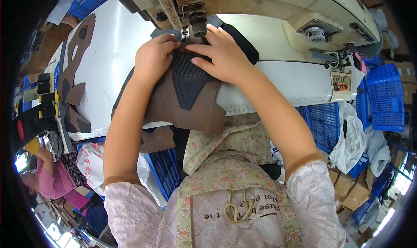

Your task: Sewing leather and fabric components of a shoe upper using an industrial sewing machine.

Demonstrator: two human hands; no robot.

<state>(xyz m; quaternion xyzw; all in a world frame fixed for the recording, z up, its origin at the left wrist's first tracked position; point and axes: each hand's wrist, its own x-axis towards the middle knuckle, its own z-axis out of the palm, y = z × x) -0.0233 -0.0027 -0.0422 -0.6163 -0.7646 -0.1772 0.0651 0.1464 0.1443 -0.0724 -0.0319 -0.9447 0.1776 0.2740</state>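
A brown shoe upper [186, 104] with a dark grey ribbed centre panel lies on the white sewing table [108, 61], hanging over its near edge. My left hand [153, 57] presses flat on the piece's left side, fingers bent toward the presser foot [194, 28]. Pressing on the right side, my right hand [221, 54] has its fingers spread close to the foot. The cream sewing machine [278, 9] arches over both hands. The needle itself is hidden.
Several cut brown and dark pieces [74, 70] lie along the table's left side. Blue plastic crates [384, 96] stand to the right, with white bags [354, 139] and cardboard boxes [352, 191] below. Another person in pink [47, 178] sits at lower left.
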